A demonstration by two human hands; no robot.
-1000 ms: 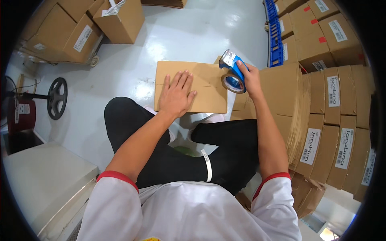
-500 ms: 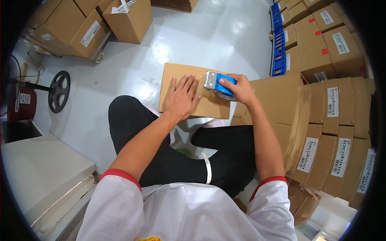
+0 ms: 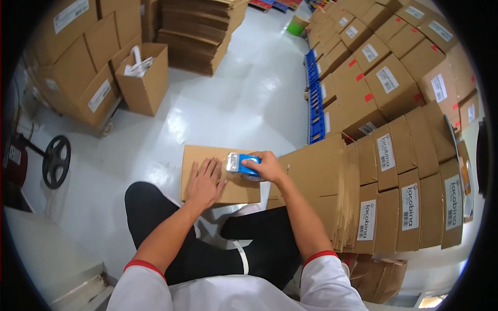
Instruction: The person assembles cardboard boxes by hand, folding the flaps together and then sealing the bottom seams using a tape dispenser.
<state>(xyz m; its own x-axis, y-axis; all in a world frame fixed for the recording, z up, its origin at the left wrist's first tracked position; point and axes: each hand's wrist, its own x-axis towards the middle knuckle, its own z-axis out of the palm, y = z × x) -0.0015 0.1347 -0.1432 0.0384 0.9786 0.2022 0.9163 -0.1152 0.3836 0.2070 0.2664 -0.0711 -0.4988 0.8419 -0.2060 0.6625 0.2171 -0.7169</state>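
Note:
A closed brown carton [image 3: 241, 194] lies in front of my knees. Flat on its top rests my left hand [image 3: 204, 184], fingers stretched out, left of the carton's middle. My right hand [image 3: 268, 167] grips a blue handheld tape dispenser [image 3: 249, 157], its thumb along the top. The dispenser's silver-grey front end points left, toward my left fingertips, with a small gap between. It sits over the right half of the carton's top. Whether tape runs beneath it is too hard to make out.
Flattened cardboard sheets [image 3: 311, 176] are stacked just right of the carton. Labelled boxes [image 3: 410, 207] rise beyond them, with blue pallets [image 3: 314, 114] farther off. At the left are a black handwheel [image 3: 56, 161], boxes on a trolley [image 3: 98, 101] and an open carton [image 3: 142, 90].
My view has tilted up and turned right, so more of the far floor shows. The tape dispenser in my right hand is slightly farther left on the carton. My left hand stays flat.

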